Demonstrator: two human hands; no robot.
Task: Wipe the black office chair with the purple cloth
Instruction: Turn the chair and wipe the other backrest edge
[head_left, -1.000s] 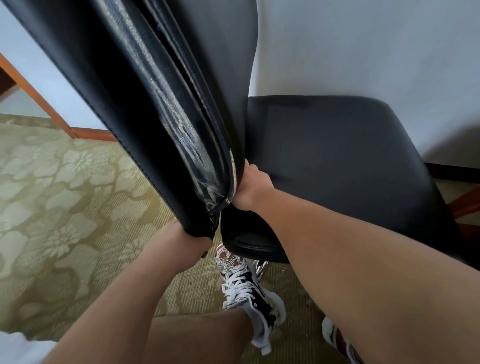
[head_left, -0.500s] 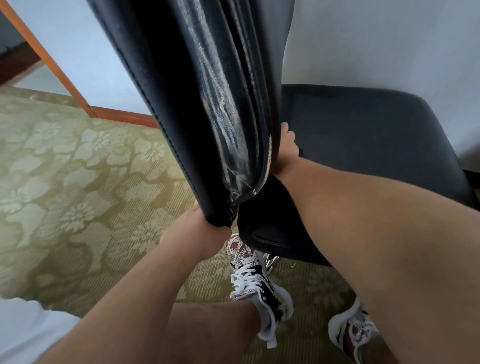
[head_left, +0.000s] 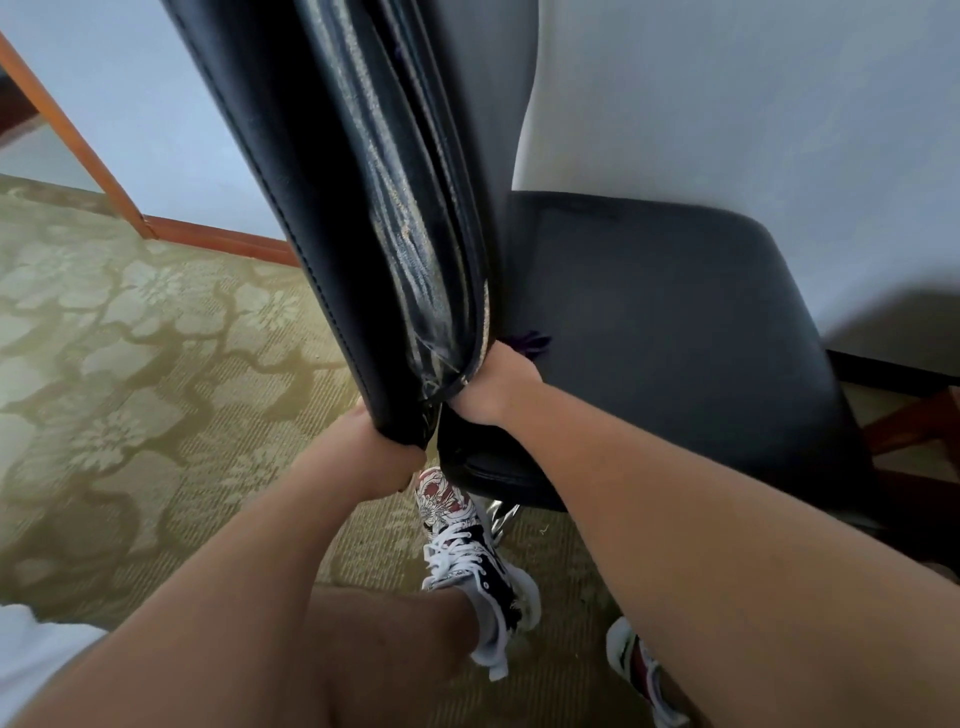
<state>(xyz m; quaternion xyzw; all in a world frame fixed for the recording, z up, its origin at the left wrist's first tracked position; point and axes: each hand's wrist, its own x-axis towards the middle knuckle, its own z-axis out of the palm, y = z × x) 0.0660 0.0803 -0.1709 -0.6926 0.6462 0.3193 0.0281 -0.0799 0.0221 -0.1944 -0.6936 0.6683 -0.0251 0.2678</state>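
The black chair (head_left: 649, 291) stood on the carpet (head_left: 130, 364), close to a pale wall (head_left: 727, 104). The left hand (head_left: 382, 452) was clamped on the bottom corner of the back (head_left: 363, 208), with its fingers curled under the edge. The right hand (head_left: 496, 387) was pushed into the gap where the back met the seat (head_left: 701, 415). It looked closed in a fist round the cloth (head_left: 532, 343). Only a small purple bit of the cloth showed. It stuck out past the hand and lay on the back edge of the seat. The 2 hands were apart, 1 on each side of the back's bottom edge.

The step looked like wiping the crack between the back and the seat, while the left hand held the back steady. The side of the back looked worn and streaky.

Next, the right hand would need to slide the cloth along the back edge of the seat, pressing down, and then out over the wide flat part. The left hand would need to hold on so the chair did not roll or spin.
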